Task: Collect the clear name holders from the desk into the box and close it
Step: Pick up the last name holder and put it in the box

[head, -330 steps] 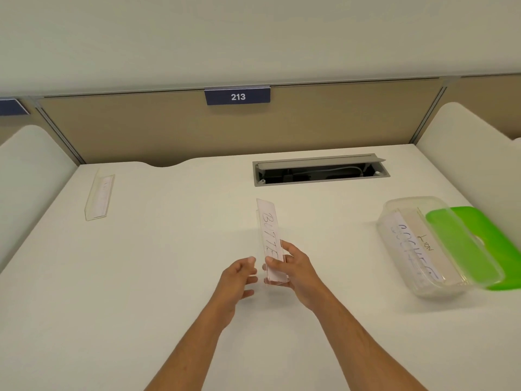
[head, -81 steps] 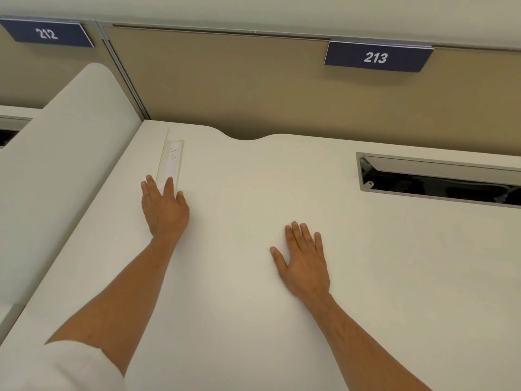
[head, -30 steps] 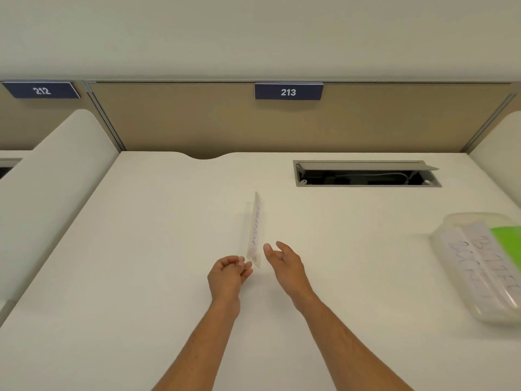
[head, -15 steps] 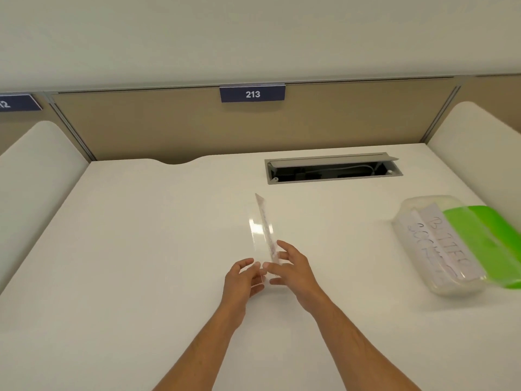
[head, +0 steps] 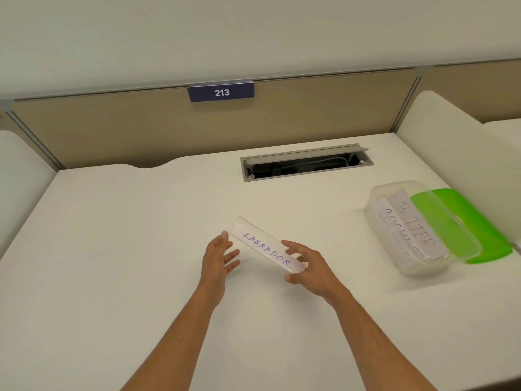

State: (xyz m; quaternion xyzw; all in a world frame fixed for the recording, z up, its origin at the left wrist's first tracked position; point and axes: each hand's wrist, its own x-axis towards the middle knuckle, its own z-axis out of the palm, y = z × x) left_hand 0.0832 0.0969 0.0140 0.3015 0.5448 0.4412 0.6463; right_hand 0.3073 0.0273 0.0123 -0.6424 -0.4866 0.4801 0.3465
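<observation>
A clear name holder (head: pixel 263 249) with a card reading LABRADOR hangs above the middle of the white desk. My right hand (head: pixel 308 268) grips its near right end between thumb and fingers. My left hand (head: pixel 221 253) is beside its left end with fingers spread and relaxed, the thumb tip by the holder's corner. A clear plastic box (head: pixel 417 230) stands open at the right. Inside it lie holders with cards, one reading BUTTER. The green lid (head: pixel 476 224) rests beneath and behind the box.
A grey cable hatch (head: pixel 306 162) is sunk in the desk at the back. White side dividers stand at the left (head: pixel 19 176) and right (head: pixel 451 145). A beige back panel carries a blue sign 213 (head: pixel 221 92).
The holder has turned from edge-on to flat, so its LABRADOR card faces up. It passed from my left hand into my right, and my left hand has opened.
</observation>
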